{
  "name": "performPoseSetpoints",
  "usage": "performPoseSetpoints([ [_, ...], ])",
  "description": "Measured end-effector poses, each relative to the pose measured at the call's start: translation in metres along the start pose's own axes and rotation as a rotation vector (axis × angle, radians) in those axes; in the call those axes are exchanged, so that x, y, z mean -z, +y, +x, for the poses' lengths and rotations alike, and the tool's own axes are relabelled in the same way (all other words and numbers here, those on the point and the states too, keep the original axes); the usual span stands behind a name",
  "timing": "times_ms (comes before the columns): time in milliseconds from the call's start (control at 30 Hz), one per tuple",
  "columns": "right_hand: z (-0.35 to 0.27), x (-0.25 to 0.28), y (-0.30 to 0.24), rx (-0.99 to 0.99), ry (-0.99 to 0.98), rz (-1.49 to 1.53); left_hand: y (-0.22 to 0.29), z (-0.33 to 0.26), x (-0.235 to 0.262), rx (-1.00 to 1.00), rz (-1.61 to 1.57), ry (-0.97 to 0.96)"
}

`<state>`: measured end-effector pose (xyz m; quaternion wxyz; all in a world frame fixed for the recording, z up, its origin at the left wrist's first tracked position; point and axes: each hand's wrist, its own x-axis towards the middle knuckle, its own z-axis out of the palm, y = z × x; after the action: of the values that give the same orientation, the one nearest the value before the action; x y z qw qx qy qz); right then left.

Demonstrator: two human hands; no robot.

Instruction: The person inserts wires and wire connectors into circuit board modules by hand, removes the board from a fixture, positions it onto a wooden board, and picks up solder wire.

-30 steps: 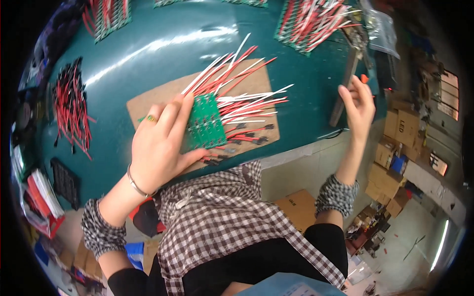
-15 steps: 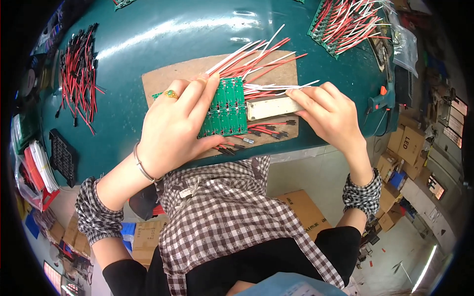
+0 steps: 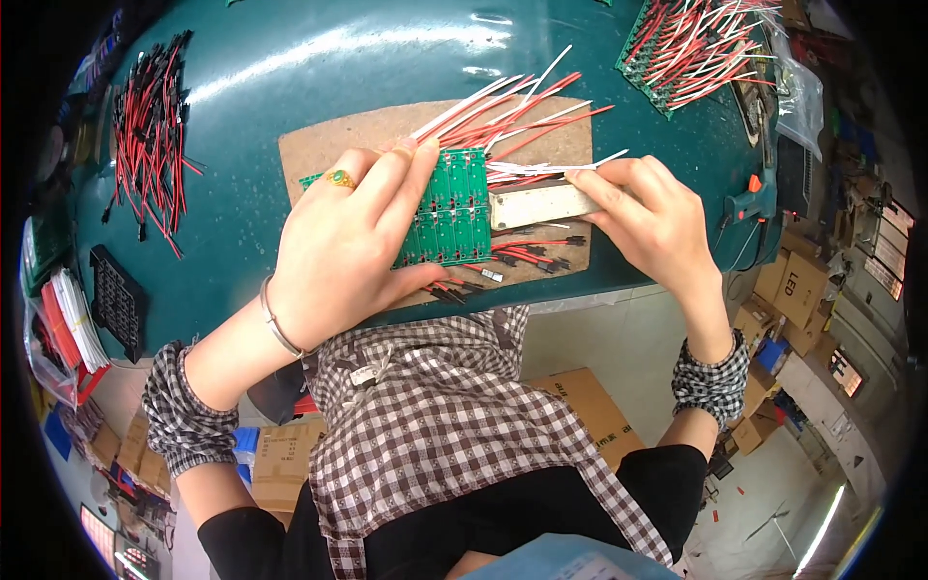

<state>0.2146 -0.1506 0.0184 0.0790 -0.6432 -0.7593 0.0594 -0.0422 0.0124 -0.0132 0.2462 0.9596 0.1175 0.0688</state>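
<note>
A green circuit board panel (image 3: pixel 454 217) lies on a brown board (image 3: pixel 329 145), with red and white wires (image 3: pixel 498 101) fanning out past its far edge. My left hand (image 3: pixel 348 232) grips the panel, fingers across its top and thumb along the near edge. Pinched between the thumb and fingers of my right hand (image 3: pixel 652 213) is a flat, pale metal-looking bar (image 3: pixel 541 206). Its free end meets the panel's right edge. White wires (image 3: pixel 541 169) run just beyond the bar, up to my right fingertips. Red wires with black connectors (image 3: pixel 532 256) stick out on the near side. My left hand hides the panel's left part.
A bundle of red wires with black ends (image 3: pixel 150 140) lies on the green tabletop (image 3: pixel 232 174) at left, above a black slotted tray (image 3: pixel 118 300). At far right are another wired panel (image 3: pixel 667 58), a clear bag (image 3: pixel 797 92) and a teal hand tool (image 3: pixel 752 203).
The whole view has shifted slightly. Both hands keep their hold on the panel and the bar, and the bar's end stays at the panel's right edge.
</note>
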Motion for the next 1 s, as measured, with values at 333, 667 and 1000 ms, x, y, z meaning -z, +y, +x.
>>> performPoseSetpoints([
  [333, 0.0005, -0.0016, 0.0025, -0.006, -0.022, 0.032, 0.0004, -0.0012, 0.0016, 0.001, -0.007, 0.001],
  [667, 0.0013, -0.0018, 0.0019, -0.002, -0.031, 0.049, 0.0003, -0.0017, 0.0013, -0.002, -0.003, -0.002],
  [1000, 0.0058, -0.0007, -0.0018, -0.011, -0.067, 0.05, 0.0, -0.0026, -0.0003, 0.004, 0.004, -0.001],
])
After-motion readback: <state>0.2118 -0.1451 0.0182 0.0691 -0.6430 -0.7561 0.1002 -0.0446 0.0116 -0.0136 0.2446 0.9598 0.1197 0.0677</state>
